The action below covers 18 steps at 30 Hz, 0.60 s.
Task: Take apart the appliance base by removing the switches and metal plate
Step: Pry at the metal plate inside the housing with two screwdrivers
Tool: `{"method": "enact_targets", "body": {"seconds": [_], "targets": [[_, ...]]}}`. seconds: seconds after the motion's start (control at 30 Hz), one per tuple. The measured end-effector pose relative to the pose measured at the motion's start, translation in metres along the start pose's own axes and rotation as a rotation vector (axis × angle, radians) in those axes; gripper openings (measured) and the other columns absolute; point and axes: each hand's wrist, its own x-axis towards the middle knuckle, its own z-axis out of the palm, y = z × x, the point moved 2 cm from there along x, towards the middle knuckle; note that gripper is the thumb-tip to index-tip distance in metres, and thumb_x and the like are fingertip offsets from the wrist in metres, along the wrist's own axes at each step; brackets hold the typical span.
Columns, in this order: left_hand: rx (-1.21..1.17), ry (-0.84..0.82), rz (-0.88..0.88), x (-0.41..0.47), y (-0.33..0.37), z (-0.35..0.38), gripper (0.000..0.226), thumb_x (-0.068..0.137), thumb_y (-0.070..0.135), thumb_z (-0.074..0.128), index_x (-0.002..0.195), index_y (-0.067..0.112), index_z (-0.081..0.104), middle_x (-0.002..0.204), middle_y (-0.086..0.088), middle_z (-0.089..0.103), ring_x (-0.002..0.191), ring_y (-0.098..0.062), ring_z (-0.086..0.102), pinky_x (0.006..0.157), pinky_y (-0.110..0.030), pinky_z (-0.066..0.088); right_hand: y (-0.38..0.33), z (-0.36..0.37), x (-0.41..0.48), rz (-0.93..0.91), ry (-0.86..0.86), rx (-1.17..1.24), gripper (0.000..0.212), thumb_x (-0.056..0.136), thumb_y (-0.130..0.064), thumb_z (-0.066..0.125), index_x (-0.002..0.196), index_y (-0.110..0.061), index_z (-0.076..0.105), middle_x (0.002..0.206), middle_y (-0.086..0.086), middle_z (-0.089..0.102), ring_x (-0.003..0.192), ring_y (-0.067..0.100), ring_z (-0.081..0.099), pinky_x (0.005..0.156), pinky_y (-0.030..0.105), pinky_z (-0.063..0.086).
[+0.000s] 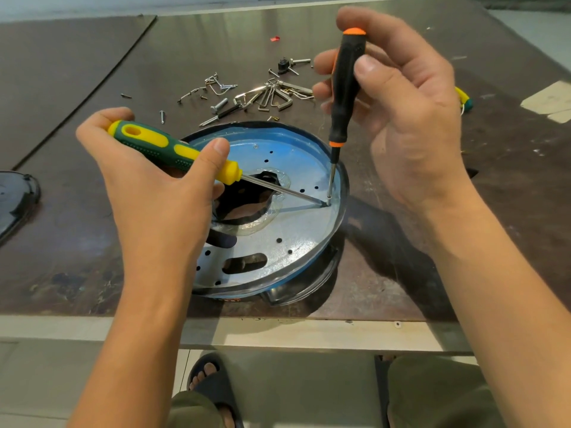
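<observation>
The appliance base (296, 291) is sitting on the worktop (92, 242) right in front of the person, with its round metal plate (296, 236) facing up and tilting a little. Everything is converging on one spot near the plate's right rim (329, 199), where two tool tips are meeting. The left hand (160, 186) is gripping a green-and-yellow screwdriver (173, 149), whose shaft is lying low and slanting across the central opening (247, 199) toward that spot. The right hand (411, 118) is pinching a black-and-orange screwdriver (346, 88) that is standing almost upright over it. The right hand is sitting nearer the spot, while the left is reaching across the plate. The crossing tips are masking whatever fastener lies there, so its head cannot be made out. The left forearm is covering the plate's left edge, and no switches are showing. Loose screws and clips (265, 94) are lying behind the base.
</observation>
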Motion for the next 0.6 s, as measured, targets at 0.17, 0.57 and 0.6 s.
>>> {"method": "enact_targets", "body": {"seconds": [0.17,0.57,0.6], "targets": [[0.002,0.001,-0.014,-0.002,0.002,0.001,0.062,0.084,0.021,0.079,0.124,0.025,0.032,0.095,0.004,0.052,0.068,-0.017,0.074,0.05,-0.028,0.059,0.0,0.003,0.0,-0.099,0.055,-0.196,0.039,0.09,-0.003,0.074,0.124,0.002,0.056,0.09,0.003,0.052,0.085,0.004,0.054,0.078,0.023,0.05],[-0.015,0.004,-0.014,-0.002,0.002,0.001,0.062,0.084,0.018,0.079,0.123,0.024,0.031,0.101,0.0,0.051,0.067,-0.019,0.074,0.051,-0.027,0.059,-0.032,-0.022,0.007,-0.151,-0.077,-0.411,0.019,0.097,-0.007,0.052,0.112,-0.016,0.058,0.087,0.004,0.056,0.073,0.014,0.049,0.061,0.023,0.039],[-0.01,0.007,-0.013,-0.002,0.002,0.0,0.063,0.084,0.018,0.08,0.123,0.023,0.031,0.105,-0.001,0.051,0.068,-0.02,0.074,0.055,-0.027,0.06,-0.033,-0.024,0.007,-0.112,-0.182,-0.626,0.018,0.094,-0.015,0.06,0.111,-0.018,0.064,0.075,-0.006,0.054,0.063,0.006,0.046,0.059,0.016,0.036]]}}
